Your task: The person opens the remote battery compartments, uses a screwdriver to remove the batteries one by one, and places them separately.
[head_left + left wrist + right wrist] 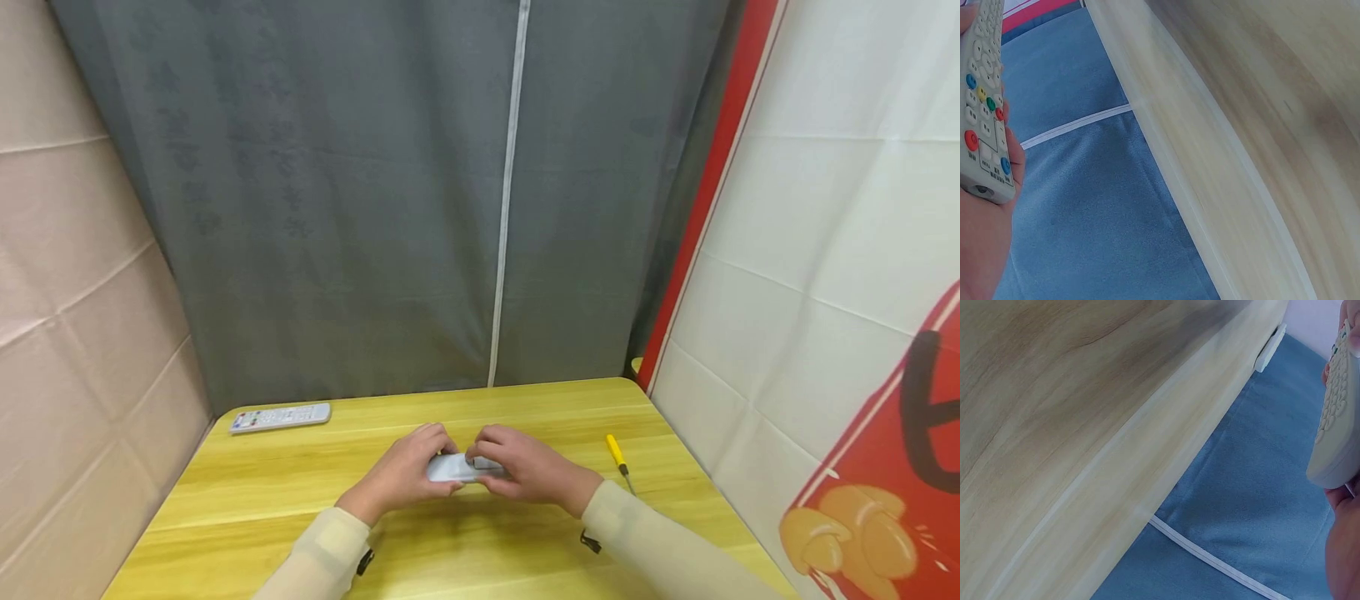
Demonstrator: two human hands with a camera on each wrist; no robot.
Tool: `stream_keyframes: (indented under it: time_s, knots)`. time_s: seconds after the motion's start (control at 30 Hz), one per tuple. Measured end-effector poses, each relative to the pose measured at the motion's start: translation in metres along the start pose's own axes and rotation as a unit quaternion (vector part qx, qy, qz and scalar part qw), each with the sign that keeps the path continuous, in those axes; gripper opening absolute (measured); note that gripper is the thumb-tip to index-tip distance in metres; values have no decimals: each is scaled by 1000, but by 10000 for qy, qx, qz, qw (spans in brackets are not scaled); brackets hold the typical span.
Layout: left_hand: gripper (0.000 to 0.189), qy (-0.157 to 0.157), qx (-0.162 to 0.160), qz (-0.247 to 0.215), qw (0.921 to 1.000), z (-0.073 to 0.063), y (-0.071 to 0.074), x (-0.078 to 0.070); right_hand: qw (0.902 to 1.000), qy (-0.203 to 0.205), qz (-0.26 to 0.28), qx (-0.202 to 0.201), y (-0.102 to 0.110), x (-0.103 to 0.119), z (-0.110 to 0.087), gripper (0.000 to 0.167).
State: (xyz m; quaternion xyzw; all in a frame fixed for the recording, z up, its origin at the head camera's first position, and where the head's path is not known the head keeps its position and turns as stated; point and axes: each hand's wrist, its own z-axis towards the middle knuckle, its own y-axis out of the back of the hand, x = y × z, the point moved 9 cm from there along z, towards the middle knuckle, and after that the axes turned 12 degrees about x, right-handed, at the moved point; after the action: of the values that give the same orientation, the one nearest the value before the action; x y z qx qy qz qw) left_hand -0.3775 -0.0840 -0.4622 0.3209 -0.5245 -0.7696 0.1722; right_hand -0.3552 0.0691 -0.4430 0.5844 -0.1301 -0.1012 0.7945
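A light grey remote control (448, 468) is held between both hands over the middle of the table, its plain back toward the head camera. My left hand (405, 471) grips one end, thumb along the near edge and fingers at the far edge. The right hand (532, 469) holds the other end, its curled fingertips on the back beside a dark outline. Coloured and pale buttons cover the remote's front (986, 103) in the left wrist view. From the right wrist, the remote's end (1338, 440) shows above the right hand's thumb base.
A second remote control (281, 417) lies at the table's back left corner, buttons up. A screwdriver with a yellow handle (616, 450) lies on the right side of the wooden table (247, 492). A grey curtain (360, 208) hangs behind, with pale fabric walls (810, 208) at both sides.
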Motion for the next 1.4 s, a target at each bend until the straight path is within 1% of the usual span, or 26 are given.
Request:
stream_keyframes:
  time_s: [0.23, 0.43, 0.8, 1.0, 1.17, 1.4]
  knots:
    - [37, 70, 19, 7, 10000, -1, 0, 1, 9998, -145, -83, -96, 4, -1, 2, 28]
    - [37, 88, 62, 45, 9999, -1, 0, 1, 9994, -307, -129, 46, 3, -3, 3, 28]
    - [36, 64, 36, 62, 10000, -2, -1, 3, 9992, -385, -14, 42, 3, -1, 4, 19]
    - [37, 79, 68, 74, 9999, -1, -2, 3, 9993, -368, 46, 8, 4, 0, 5, 17]
    - [36, 131, 106, 77, 9998, -1, -2, 4, 9995, -294, 60, -116, 7, 1, 7, 15]
    - [38, 25, 117, 62, 9999, 1, -2, -1, 9996, -164, 82, -219, 10, 5, 10, 14]
